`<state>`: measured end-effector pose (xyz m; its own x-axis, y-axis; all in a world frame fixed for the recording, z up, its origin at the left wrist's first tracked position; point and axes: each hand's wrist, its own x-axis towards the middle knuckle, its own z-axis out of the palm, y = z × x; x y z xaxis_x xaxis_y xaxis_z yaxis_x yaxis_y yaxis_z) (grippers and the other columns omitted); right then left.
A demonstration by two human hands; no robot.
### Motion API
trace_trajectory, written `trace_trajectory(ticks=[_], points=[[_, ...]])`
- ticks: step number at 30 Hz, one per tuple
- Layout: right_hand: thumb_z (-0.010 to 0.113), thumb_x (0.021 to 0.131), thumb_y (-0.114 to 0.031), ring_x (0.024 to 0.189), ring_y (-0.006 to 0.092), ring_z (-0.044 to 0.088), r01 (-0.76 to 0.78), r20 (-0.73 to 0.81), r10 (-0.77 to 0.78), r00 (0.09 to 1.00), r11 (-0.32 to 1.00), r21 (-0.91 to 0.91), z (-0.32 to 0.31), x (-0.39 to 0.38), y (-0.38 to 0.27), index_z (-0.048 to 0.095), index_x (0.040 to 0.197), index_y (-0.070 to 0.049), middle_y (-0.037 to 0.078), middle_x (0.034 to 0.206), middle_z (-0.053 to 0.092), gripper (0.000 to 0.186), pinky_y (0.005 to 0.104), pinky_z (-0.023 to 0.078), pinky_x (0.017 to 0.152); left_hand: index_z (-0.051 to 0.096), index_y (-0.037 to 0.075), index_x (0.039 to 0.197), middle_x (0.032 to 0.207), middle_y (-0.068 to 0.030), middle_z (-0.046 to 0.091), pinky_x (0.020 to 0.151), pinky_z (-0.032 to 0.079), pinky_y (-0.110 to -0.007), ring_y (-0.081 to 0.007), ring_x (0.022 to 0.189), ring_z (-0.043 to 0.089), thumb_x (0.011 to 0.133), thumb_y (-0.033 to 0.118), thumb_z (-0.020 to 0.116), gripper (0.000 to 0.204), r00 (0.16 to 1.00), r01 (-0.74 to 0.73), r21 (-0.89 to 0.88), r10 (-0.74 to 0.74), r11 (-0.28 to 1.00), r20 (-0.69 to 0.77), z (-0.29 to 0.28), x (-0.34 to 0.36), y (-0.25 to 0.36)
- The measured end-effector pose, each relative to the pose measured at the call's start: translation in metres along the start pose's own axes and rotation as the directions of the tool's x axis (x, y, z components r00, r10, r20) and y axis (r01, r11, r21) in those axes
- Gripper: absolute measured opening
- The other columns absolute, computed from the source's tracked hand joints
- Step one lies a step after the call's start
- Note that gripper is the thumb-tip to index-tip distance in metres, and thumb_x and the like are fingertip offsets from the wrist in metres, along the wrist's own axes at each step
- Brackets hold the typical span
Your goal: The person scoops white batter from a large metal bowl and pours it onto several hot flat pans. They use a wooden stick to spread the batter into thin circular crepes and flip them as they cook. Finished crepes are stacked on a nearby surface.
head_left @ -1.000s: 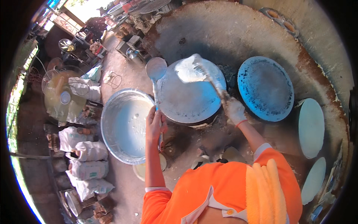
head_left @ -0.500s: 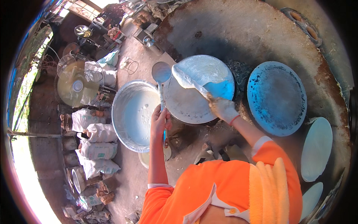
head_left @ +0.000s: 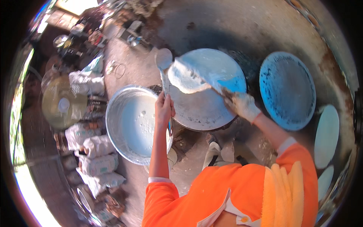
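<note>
My left hand (head_left: 165, 109) is closed around the long handle of a ladle (head_left: 163, 59), its round bowl pointing away from me. Below the ladle, a wide metal basin (head_left: 113, 109) holds milky white batter (head_left: 132, 117). My right hand (head_left: 244, 106), in a pale, stained glove, grips the near end of a thin stick-like tool (head_left: 216, 89), blurred by motion. Over that tool hangs a thin white sheet of batter (head_left: 187, 79), partly folded back on a round griddle (head_left: 200, 113). The griddle's near part shows bare grey metal, while its far part stays whitish.
A second round griddle (head_left: 287, 90) stands to the right, with pale round discs (head_left: 327, 136) beyond it. Stuffed white sacks (head_left: 98, 164) and a fan (head_left: 63, 105) line the left side. A wire ring (head_left: 120, 70) lies on the floor.
The view has shifted a little. The sheet's folded flap has spread wider over the left side of the griddle. My right hand has moved slightly right; my left still holds the ladle.
</note>
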<state>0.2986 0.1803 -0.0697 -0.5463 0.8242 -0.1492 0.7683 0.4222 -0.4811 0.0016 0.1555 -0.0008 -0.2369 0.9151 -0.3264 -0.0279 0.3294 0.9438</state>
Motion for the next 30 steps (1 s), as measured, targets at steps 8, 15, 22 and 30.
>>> trace_trajectory(ticks=[8, 15, 22, 30], points=[[0.043, 0.09, -0.025, 0.093, 0.0306, 0.059, 0.081, -0.176, -0.048, 0.983, 0.979, 0.186, 0.024, -0.019, -0.002, 0.05, 0.123, -0.01, 0.013, 0.111, 0.058, 0.037, 0.0361, 0.048, 0.081, 0.038, 0.004, 0.131, 0.081, -0.0172, 0.057, 0.058, 0.045, -0.038, -0.028, 0.067, 0.058, 0.086, 0.011, 0.05, 0.047, 0.885, -0.299, 0.768, 0.465, 0.566, 0.002, -0.004, -0.019, -0.083], [0.046, 0.088, -0.035, 0.093, 0.032, 0.058, 0.2, -0.095, -0.195, 0.976, 0.979, 0.043, 0.033, -0.028, -0.022, 0.047, 0.126, -0.023, 0.011, 0.106, 0.06, 0.04, 0.0386, 0.046, 0.084, 0.034, 0.011, 0.135, 0.081, -0.0169, 0.055, 0.054, 0.045, -0.044, -0.0347, 0.064, 0.058, 0.086, 0.017, 0.05, 0.052, 0.959, -0.027, 0.989, 0.283, 0.142, -0.015, -0.07, -0.118, -0.109], [0.048, 0.087, -0.032, 0.096, 0.0271, 0.058, 0.142, 0.059, -0.156, 0.986, 0.971, 0.192, 0.016, -0.018, 0.009, 0.052, 0.122, -0.015, 0.01, 0.116, 0.056, 0.039, 0.0347, 0.048, 0.081, 0.035, 0.01, 0.135, 0.091, -0.0185, 0.056, 0.065, 0.045, -0.045, -0.0377, 0.074, 0.057, 0.085, 0.015, 0.05, 0.052, 0.956, 0.012, 0.945, 0.274, 0.327, -0.108, -0.031, -0.185, -0.104], [0.047, 0.088, -0.022, 0.091, 0.0256, 0.06, -0.008, 0.034, -0.001, 0.999, 0.964, 0.265, 0.002, -0.052, -0.036, 0.047, 0.126, -0.011, 0.014, 0.104, 0.061, 0.039, 0.0331, 0.049, 0.075, 0.041, 0.0, 0.129, 0.099, -0.0188, 0.059, 0.068, 0.047, -0.036, -0.0269, 0.082, 0.06, 0.085, 0.007, 0.052, 0.046, 0.938, -0.033, 0.86, 0.312, 0.509, -0.149, 0.0, -0.24, -0.118]])
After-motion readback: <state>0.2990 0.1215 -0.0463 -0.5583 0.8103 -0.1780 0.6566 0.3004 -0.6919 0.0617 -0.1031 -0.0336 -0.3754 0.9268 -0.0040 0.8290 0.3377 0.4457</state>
